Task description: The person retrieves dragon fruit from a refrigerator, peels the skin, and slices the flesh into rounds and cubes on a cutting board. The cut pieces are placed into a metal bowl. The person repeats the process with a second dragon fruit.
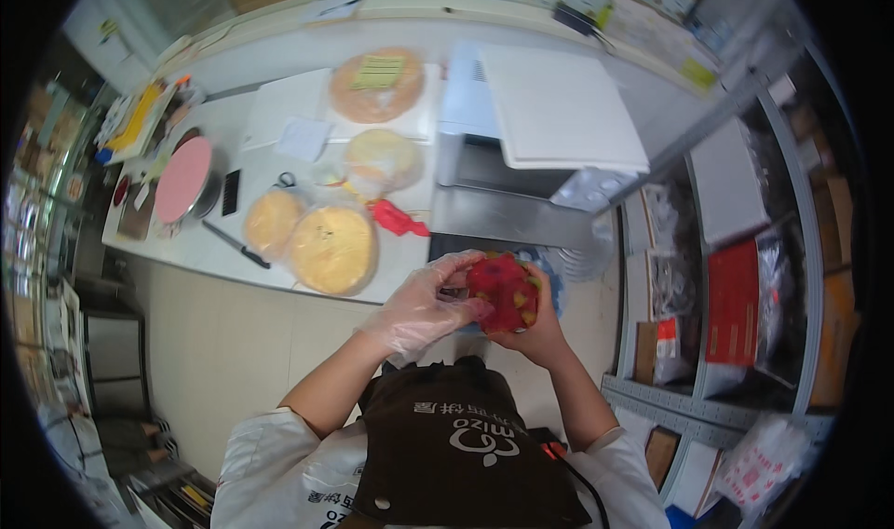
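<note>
My right hand point(541, 330), bare, is closed around the right side and underside of a dragon fruit point(504, 293) with red skin and greenish scales. My left hand point(433, 305) wears a clear plastic glove; its thumb and fingertips touch the fruit's left side. I cannot tell how firmly they press. The fruit is held in front of my brown apron, just off the counter's front edge. To its left on the counter lie a crumpled red plastic bag point(394, 218) and a large round yellow cake layer point(333, 249) in clear wrap.
More wrapped round layers point(380, 159) lie on the white counter point(279, 277), with a long knife point(236, 244), a black comb scraper point(231, 192) and a pink-topped turntable point(184, 180). White boards point(566, 110) lie on an appliance. A metal rack point(698, 305) with boxes stands at right.
</note>
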A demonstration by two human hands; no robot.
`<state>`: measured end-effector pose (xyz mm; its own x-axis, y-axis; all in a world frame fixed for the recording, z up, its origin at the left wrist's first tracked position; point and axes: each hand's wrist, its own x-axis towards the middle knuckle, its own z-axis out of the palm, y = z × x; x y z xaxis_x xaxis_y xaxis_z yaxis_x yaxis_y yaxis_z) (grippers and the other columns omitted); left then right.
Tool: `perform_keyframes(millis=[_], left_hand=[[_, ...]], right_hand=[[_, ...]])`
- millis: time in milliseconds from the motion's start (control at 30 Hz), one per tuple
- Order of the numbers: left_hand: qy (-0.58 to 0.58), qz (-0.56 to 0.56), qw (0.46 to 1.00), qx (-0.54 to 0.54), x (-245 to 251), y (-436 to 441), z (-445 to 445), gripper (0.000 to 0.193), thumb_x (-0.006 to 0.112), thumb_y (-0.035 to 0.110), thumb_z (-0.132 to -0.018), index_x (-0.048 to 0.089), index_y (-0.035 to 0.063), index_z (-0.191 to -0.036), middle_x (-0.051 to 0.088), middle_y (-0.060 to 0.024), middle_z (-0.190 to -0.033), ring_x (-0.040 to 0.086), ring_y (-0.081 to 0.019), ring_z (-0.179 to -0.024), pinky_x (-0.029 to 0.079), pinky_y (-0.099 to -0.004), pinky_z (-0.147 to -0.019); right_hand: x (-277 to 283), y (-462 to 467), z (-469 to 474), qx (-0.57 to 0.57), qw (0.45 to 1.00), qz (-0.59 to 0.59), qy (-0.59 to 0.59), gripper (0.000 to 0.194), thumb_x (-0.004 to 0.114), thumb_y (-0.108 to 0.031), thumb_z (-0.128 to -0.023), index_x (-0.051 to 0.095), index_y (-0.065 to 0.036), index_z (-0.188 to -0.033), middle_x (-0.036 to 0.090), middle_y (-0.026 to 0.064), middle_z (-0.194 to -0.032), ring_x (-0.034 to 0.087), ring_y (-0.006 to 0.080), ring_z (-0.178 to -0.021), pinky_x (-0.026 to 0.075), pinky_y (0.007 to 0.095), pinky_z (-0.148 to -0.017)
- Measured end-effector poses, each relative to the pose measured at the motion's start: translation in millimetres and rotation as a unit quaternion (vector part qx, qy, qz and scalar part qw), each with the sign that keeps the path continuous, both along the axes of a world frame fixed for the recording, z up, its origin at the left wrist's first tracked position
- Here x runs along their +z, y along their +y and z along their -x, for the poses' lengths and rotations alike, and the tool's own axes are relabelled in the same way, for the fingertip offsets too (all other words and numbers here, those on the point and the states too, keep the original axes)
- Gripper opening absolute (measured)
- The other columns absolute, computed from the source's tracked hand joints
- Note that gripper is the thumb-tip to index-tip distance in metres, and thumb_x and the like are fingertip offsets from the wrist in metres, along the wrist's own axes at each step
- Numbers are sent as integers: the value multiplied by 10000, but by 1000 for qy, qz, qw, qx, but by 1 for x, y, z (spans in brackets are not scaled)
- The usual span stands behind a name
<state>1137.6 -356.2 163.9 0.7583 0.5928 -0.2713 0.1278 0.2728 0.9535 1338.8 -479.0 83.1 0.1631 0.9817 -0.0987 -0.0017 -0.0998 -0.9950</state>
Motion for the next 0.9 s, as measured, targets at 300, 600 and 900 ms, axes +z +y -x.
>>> perform_keyframes(millis=[300,600,900], left_hand=[[40,-125,990,-53,-5,-35,-94,577,653,-36,-798,531,23,-1359,647,-98,-1206,631,-158,-1137,523,-312,-980],[-32,41,992,111,-21,-54,-110,631,565,-89,-809,501,47,-1422,627,-71,-1208,616,-121,-1055,517,-282,-907],[12,153,987,-46,-55,-33,-86,435,593,30,-874,463,11,-1289,627,-36,-862,585,-106,-753,489,-267,-679]], right_hand=[[2,-42,-89,51,979,-94,-174,1099,959,-34,-606,302,-126,-1482,387,152,-1504,469,295,-1375,431,399,-1140],[-10,-29,-107,26,951,-207,-230,1006,977,-81,-588,389,-116,-1404,427,189,-1453,521,361,-1318,534,414,-1035],[-8,-19,-97,33,927,-226,-297,979,996,-159,-592,417,-141,-1381,482,205,-1414,552,382,-1278,529,451,-1013]])
